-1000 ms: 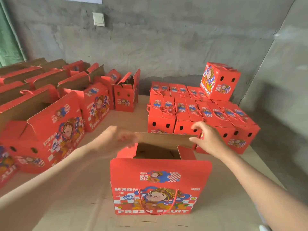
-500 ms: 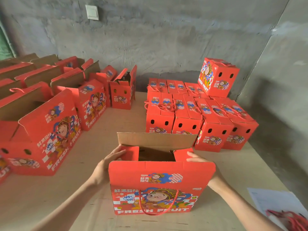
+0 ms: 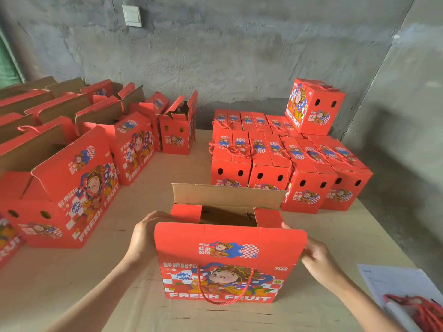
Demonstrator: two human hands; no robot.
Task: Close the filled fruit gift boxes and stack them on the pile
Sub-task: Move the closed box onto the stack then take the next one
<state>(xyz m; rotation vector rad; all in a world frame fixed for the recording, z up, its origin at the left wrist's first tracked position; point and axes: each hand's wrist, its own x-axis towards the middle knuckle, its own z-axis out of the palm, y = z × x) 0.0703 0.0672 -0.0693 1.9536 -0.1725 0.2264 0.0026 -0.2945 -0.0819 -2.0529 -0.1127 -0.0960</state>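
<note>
The left hand grips the left wall of the open gift box, fingers curled over its top edge. Advice: fold both red side flaps flat first, then the rear flap, then the printed front flap. The right hand grips the box's right edge. The pile of closed boxes stands behind the box, to its right.
</note>
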